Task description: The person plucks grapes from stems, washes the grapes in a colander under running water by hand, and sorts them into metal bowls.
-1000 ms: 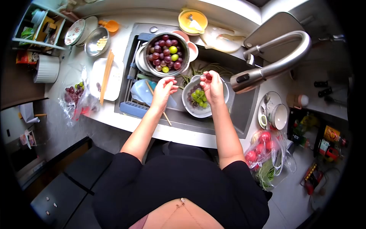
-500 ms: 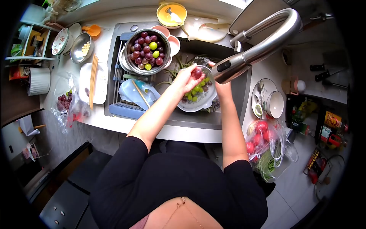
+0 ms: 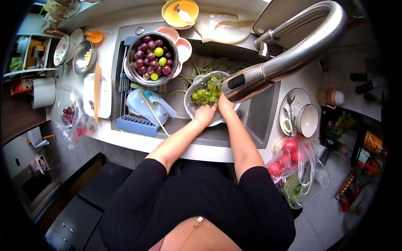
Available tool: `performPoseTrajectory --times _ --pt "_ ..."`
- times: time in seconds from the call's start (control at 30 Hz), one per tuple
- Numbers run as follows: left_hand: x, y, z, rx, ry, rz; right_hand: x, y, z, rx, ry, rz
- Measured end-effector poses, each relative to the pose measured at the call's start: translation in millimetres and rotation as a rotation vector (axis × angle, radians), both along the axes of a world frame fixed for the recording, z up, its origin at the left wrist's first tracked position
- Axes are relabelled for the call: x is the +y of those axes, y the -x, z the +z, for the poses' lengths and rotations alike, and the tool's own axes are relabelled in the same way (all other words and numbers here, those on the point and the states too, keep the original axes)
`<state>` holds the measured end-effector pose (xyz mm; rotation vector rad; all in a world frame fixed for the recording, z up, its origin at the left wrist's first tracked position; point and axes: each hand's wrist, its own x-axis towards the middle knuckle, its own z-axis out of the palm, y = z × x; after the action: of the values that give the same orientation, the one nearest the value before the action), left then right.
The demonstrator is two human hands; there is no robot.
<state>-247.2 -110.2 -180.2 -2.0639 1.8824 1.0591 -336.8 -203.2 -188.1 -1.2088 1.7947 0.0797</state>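
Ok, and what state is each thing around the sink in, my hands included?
Left hand: at the green grapes
Right hand: partly hidden by the tap
Green grapes: in the colander
Colander: in the sink, uncovered
Grape bowl: heaped, mostly dark grapes
Tap: spout over the colander; flow unclear
Yellow bowl: uncovered, utensil in it
Chopsticks: lying across the tray

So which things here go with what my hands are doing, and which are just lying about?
In use, it seems:
green grapes
white colander
faucet above it
possibly the metal bowl of mixed grapes

Apparently just lying about:
chopsticks
orange scoop
yellow bowl
bagged red produce
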Motion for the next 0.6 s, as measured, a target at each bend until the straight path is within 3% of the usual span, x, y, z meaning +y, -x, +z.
performPoseTrajectory --times 0.1,0.17,0.23,0.3,0.33,0.37,0.43,0.47,0.57,0.6 --pt "-8.9 4.5 -28.2 -0.037 -0.066 0.028 8.8 3.1 -10.1 -0.025 0.091 0.093" --pt "-19.6 -2.3 -9.2 -0.036 -0.082 -0.09 5.9 17.7 -41.4 -0.012 0.359 0.448" --pt "-24.0 0.5 -12.3 0.03 -0.019 -0.092 -2.8 23.8 -18.2 -0.281 0.323 0.266" --pt "-23.8 9.8 -27.7 0.054 0.011 -0.142 -7.7 18.1 23.4 -0.945 -0.017 -0.269" --pt "-31.9 12.0 -11.3 0.067 -0.103 -0.138 -10.5 14.1 47.2 -1.174 -0.193 -0.558" --pt "-33.6 13.6 -10.0 0.127 -0.097 -0.04 -13.2 13.1 55.4 -1.413 -0.338 -0.702" --pt "-33.6 12.8 -18.4 0.243 -0.082 0.166 -17.7 3.8 60.0 -1.509 -0.423 -0.747" --pt "-31.8 8.8 -28.6 0.34 0.069 0.214 -19.9 -1.2 53.8 -1.582 -0.484 -0.783" --pt "-45.6 -24.3 7.5 1.009 -0.126 0.898 -29.6 -13.3 46.9 -1.565 -0.4 -0.845" --pt "-52.4 -31.2 30.0 1.238 0.014 1.093 -29.5 -14.7 53.5 -1.504 -0.256 -0.803"
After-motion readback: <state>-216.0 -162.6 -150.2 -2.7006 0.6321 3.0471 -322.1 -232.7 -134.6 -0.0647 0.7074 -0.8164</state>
